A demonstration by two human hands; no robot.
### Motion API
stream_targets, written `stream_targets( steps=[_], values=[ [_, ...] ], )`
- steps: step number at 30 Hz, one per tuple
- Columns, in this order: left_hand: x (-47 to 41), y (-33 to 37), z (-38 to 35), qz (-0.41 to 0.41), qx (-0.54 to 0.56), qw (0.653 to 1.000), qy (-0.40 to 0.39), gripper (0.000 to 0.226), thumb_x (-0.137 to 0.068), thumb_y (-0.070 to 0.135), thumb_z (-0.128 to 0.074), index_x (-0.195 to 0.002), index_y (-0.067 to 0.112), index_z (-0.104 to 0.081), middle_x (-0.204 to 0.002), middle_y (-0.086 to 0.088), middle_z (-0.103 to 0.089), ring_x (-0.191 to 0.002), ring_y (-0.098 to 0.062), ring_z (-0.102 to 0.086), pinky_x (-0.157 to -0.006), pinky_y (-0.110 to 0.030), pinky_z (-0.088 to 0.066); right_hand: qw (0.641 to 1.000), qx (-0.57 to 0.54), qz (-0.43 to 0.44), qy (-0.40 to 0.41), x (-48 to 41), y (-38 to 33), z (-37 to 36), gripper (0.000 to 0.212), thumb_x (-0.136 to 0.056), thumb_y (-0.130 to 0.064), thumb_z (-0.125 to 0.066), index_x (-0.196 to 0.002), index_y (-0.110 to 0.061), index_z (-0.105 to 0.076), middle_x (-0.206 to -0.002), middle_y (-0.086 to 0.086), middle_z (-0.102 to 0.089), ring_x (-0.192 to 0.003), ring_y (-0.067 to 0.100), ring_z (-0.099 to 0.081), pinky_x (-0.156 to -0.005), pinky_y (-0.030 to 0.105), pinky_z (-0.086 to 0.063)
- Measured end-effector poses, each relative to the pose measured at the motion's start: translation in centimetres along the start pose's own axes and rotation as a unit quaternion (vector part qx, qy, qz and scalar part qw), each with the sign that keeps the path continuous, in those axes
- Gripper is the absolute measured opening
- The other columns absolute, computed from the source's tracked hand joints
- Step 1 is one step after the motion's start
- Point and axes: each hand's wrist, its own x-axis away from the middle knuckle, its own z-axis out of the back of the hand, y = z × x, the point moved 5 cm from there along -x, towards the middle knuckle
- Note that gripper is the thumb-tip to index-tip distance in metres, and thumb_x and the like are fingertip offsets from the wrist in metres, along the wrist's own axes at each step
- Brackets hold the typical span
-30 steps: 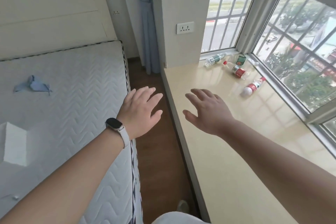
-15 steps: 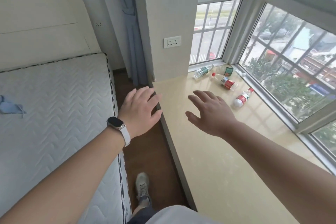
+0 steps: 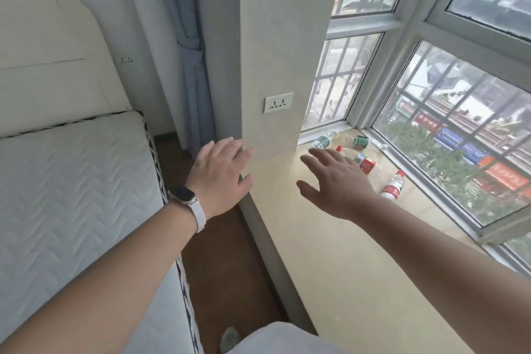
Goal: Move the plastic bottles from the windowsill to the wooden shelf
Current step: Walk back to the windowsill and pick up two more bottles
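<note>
Gradually, over the past second, the person had walked closer to the far corner of the windowsill [image 3: 339,253], and the plastic bottles that had lain well beyond both hands now sat near the right hand [image 3: 337,181]. That hand hovered over the sill with fingers spread wide and holding nothing; the red-labelled clear bottle [image 3: 365,164] lay just past its fingertips, partly hidden behind them. A white bottle with a red cap [image 3: 392,187] lay on its side off to the little-finger side, while a green-labelled clear bottle [image 3: 324,139] and a second green-labelled one [image 3: 362,141] lay farther ahead of the fingertips, against the window frame. The left hand [image 3: 219,175], also splayed and empty, hung beyond the sill's edge, above the floor. No bottle had been touched, so the first pick-up looked imminent; the wooden shelf was not in view.
</note>
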Motion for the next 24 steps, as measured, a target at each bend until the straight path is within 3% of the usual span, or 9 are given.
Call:
stream_targets(
  steps=[5,16,24],
  values=[
    [-3.1,-4.1,-2.6,-0.017,0.024,0.999,-0.014,0.047,-0.083,0.039,-0.056,-0.123,0.015,-0.065,-0.129,-0.013,-0.063,-0.124,-0.035,-0.056,-0.105,-0.056,-0.040,1.000,0.003,-0.010,-0.019,-5.3,-2.6,-1.4,0.073,-0.085,-0.065,-0.024,-0.140,-0.023,-0.047,-0.148,0.002,-0.046,-0.136,0.028,-0.038,-0.106,0.042,-0.034],
    [-11.2,-7.3,-7.3,-0.071,0.057,0.995,-0.044,0.051,-0.087,0.046,-0.042,-0.123,0.018,-0.063,-0.130,-0.010,-0.062,-0.125,-0.032,-0.054,-0.105,-0.054,-0.040,0.996,0.018,-0.082,-0.032,-10.9,1.8,-3.1,0.057,-0.091,-0.055,-0.051,-0.135,-0.018,-0.053,-0.143,0.006,-0.051,-0.132,0.032,-0.044,-0.100,0.043,-0.039],
    [-19.8,-4.7,-13.4,-0.116,0.053,0.987,-0.096,0.055,-0.083,0.047,-0.041,-0.122,0.017,-0.066,-0.125,-0.012,-0.065,-0.118,-0.033,-0.059,-0.100,-0.050,-0.044,0.989,-0.025,-0.142,-0.037,-16.4,7.2,-7.4,0.056,-0.090,-0.055,-0.054,-0.133,-0.018,-0.054,-0.142,0.003,-0.051,-0.131,0.030,-0.044,-0.098,0.042,-0.039]
  ],
)
